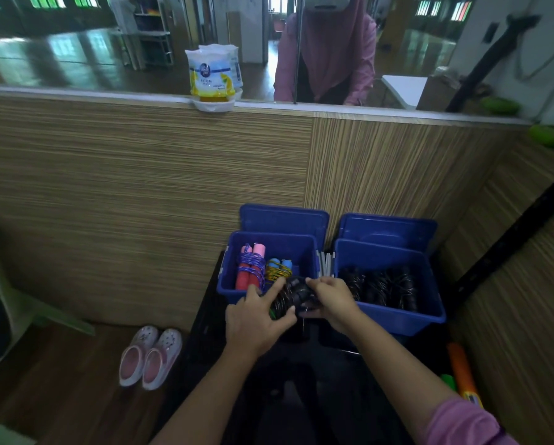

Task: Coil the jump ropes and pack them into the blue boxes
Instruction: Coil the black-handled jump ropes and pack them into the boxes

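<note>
- A coiled black jump rope (293,298) is held between both hands above the near rim of the left blue box (233,285); the left hand (258,317) is curled under it with the forefinger stretched along the coil, and the right hand (331,303) is closed over its top, fingers bent round the handles.
- The coil is judged liable to spring loose if either grip is eased before it is set down, since no tie can be made out on it, and a stray loop could catch on the box rim.
- Two bound ropes are already lodged in the left blue box: a pink-handled rope (251,268) wrapped in purple cord, and just beside it a blue-handled rope (279,268) in yellow cord; little room is judged to be left there.
- The right blue box (397,313) is seen packed with black coils (381,285), which suggests a mix-up of boxes is possible.
- Both boxes are set on a dark surface (211,316), its make too dim to tell, with their blue lids (283,220) propped against the wall behind.
- A pair of pink clogs (150,359) is left on the wooden floor (60,396) to the left.
- A wood-grain panel wall (140,175) is topped by a ledge, where an air freshener (209,80) is stood before a mirror (76,53).
</note>
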A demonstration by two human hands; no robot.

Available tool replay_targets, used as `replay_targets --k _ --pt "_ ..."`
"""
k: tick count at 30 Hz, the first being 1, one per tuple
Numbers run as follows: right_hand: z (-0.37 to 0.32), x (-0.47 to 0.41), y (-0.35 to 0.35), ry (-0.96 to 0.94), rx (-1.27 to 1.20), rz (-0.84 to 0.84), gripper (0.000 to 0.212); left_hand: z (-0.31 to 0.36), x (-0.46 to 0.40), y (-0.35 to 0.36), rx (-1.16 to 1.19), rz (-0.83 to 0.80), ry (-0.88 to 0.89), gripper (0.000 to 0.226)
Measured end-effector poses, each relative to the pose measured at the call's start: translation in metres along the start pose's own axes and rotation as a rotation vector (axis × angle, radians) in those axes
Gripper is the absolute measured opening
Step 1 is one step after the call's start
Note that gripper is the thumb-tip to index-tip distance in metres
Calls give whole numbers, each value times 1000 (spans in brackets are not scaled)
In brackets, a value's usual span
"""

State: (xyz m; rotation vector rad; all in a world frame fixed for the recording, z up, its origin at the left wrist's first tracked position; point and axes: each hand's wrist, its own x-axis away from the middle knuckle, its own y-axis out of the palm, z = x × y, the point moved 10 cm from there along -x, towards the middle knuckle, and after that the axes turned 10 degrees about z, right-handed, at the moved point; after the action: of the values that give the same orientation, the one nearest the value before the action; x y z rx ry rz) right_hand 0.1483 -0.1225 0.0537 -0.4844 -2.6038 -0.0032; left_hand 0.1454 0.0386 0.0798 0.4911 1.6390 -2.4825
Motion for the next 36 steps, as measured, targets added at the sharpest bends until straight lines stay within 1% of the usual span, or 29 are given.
replay_targets --k 2,4,6,9,12,15,18,22,27,32,34,36 --pt "-5 2 1 6 -184 -2 21 1 -3 -3 78 13 -40 78" --pt "-10 3 1 -21 -291 -20 23 -1 -6 -5 164 34 -80 77" --pt "-14 6 2 -38 -375 -74 21 -4 -10 -8 210 58 -111 78" --pt "-20 11 4 -76 -428 -131 16 -5 -14 -14 248 69 -129 73" --pt "-23 12 2 -120 -453 -133 14 -2 -17 -20 265 66 -131 67" --pt "-24 13 1 -129 -510 -139 16 2 -20 -25 302 63 -123 58" --pt "-25 14 -1 -140 -522 -120 18 6 -21 -27 392 62 -108 47" --pt "-32 14 -6 -184 -450 -97 18 11 -18 -26 526 33 -72 49" --pt "-35 13 -12 -230 -374 -84 19 18 -14 -28 594 17 -30 45" --pt "-34 15 -16 -232 -381 -71 19 22 -10 -28 635 -3 30 42" --pt "-34 14 -16 -224 -401 -96 19 24 -11 -28 650 -26 76 42" --pt "-30 12 -14 -170 -415 -145 24 28 -9 -29 645 -53 130 44"
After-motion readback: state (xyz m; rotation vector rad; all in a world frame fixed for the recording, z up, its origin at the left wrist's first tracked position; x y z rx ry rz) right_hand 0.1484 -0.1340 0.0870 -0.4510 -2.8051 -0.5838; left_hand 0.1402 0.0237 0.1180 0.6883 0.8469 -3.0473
